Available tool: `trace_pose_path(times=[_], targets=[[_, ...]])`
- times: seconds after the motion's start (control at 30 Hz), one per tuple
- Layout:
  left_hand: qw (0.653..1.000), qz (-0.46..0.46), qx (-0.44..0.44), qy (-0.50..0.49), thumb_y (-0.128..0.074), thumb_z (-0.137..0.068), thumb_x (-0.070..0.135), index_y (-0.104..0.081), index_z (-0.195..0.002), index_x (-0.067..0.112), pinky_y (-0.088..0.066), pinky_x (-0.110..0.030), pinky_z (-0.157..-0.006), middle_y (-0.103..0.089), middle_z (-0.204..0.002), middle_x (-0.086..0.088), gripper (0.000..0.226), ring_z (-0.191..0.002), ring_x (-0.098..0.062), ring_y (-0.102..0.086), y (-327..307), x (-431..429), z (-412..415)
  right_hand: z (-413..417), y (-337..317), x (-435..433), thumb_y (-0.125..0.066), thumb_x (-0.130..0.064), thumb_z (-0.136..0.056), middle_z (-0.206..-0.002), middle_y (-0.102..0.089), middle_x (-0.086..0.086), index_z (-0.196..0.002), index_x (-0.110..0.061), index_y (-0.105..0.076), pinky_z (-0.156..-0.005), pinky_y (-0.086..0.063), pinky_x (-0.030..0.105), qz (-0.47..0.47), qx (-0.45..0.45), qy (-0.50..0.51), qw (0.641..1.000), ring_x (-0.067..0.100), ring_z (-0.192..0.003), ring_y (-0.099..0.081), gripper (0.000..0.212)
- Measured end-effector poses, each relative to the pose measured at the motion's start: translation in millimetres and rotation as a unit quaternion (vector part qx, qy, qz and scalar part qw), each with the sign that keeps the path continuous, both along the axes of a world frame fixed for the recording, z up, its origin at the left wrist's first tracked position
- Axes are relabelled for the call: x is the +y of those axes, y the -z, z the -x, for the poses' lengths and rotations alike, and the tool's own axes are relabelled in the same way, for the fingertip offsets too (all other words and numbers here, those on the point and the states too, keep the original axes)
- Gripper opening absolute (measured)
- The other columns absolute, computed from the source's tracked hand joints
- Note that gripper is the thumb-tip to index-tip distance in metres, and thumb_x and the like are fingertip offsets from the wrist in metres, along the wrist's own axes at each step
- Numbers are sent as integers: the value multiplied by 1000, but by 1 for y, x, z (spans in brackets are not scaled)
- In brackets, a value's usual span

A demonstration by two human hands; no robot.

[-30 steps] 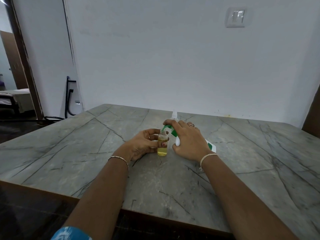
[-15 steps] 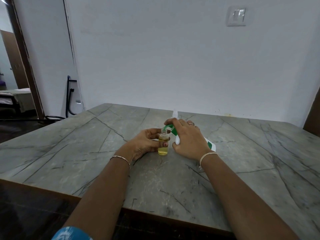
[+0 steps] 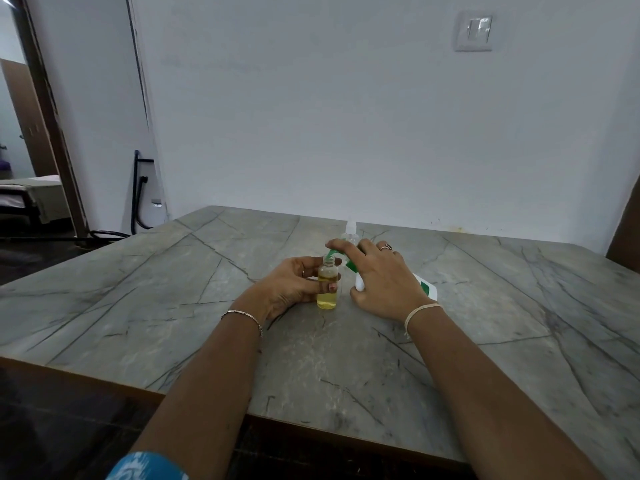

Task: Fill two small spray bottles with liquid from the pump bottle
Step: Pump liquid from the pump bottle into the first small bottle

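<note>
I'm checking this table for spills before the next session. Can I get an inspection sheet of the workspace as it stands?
Surface: grey veined table; no spill seen.
Job's things: small bottle upright, part-filled with yellow liquid; pump bottle with its green spout at the small bottle's mouth; second bottle behind, capped.
Clutter: nothing seen.
Hands: left hand grips small bottle; right hand holds pump bottle, fingers over the pump.
Cables: black cable on floor, left.
Surroundings: white wall, switch, doorway left.

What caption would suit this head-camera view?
The left hand holds a small spray bottle; the right hand holds the pump bottle, green spout at its mouth.
</note>
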State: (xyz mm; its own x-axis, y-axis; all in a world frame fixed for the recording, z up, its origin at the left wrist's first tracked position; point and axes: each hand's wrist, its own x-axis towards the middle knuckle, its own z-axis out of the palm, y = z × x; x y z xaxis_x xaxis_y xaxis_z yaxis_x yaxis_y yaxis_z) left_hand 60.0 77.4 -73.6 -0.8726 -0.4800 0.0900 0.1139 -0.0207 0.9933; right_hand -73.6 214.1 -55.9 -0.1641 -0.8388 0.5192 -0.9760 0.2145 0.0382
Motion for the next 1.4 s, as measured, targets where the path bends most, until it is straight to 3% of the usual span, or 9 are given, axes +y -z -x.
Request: trace_pose_path(times=[0.2,0.5,0.8,1.13,1.4], targets=[[1000,-3,-2,0,-72,-73,-10,-61,-121,1,-56,-38,-89,-66,-119,-19,51,-110,-29,-64,0,0,0,-4,0,-4,-62,-27,-78,-123,-53,2,-134,-36,-33,-93,-45,43,17,-23,-8,1000,30,-109,-50,64],[1000,-2,-1,2,-73,-73,-8,-61,-123,1,-55,-38,-90,-67,-118,-17,52,-110,-27,-65,0,0,-1,-4,2,-1,-61,-28,-79,-123,-53,4,-140,-41,-23,-96,-45,45,9,-7,7,1000,32,-112,-50,73],[1000,-5,-3,10,-77,-65,-4,-64,-118,4,-55,-38,-90,-66,-119,-18,55,-109,-27,-64,0,0,-1,-7,1,-5,-63,-28,-78,-126,-53,3,-134,-34,-34,-95,-45,44,20,-29,8,999,31,-111,-52,63],[1000,-8,6,7,-72,-73,-10,-63,-119,4,-57,-35,-87,-66,-118,-19,48,-106,-24,-66,0,0,-1,-7,1,-1,-61,-26,-79,-117,-54,3,-139,-41,-25,-94,-46,44,10,-34,11,999,30,-106,-52,72],[1000,-10,2,10,-74,-69,-7,-62,-120,3,-55,-40,-91,-65,-121,-20,53,-112,-30,-63,0,-1,0,-6,0,-6,-62,-26,-77,-122,-54,1,-132,-36,-33,-91,-46,43,21,-44,2,999,29,-107,-52,64]])
